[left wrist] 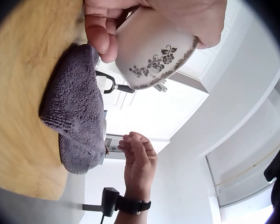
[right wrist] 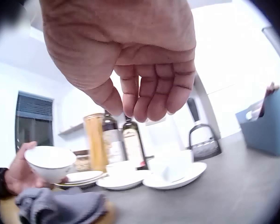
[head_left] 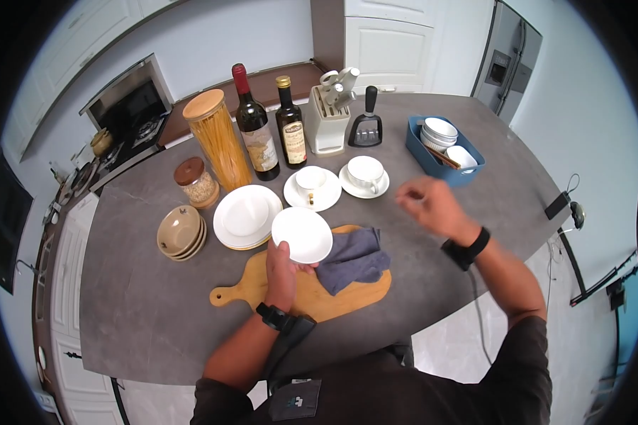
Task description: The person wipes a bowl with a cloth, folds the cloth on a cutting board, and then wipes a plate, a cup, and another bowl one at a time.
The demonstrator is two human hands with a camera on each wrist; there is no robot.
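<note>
White kitchen cabinets [head_left: 386,53] and a double-door refrigerator [head_left: 510,64] stand beyond a grey table [head_left: 142,312], where a person in a dark short-sleeved shirt [head_left: 404,397] works over a wooden cutting board [head_left: 319,304]. Above the board, the left hand [head_left: 282,275] grips a white bowl [head_left: 302,230], thumb near its rim and fingers beneath; the left wrist view shows dark flowers on the bowl's outer wall and a patterned band along its edge. Just beside the bowl, a crumpled grey-purple cloth [head_left: 354,258] lies on the board's right part. Toward the right, the right hand [head_left: 432,205] hovers over the table, apart from the dishes, its fingers loosely bent and the thumb close to the index fingertip. Beyond the board sit a stack of white plates [head_left: 247,216] and two white cups, a left cup [head_left: 310,179] and a right cup [head_left: 365,170], each on a saucer. Brown bowls [head_left: 179,230] are nested at the left, near a wooden-lidded jar of flakes [head_left: 197,184] and a tall jar of spaghetti [head_left: 218,142]. Behind the cups stand a red-capped wine bottle [head_left: 259,134], a gold-capped dark bottle [head_left: 291,131], a white knife block [head_left: 327,129] and a black-handled spatula [head_left: 366,131]. Well to the right, a blue basket [head_left: 450,173] contains stacked white bowls [head_left: 440,131] and brown sticks.
</note>
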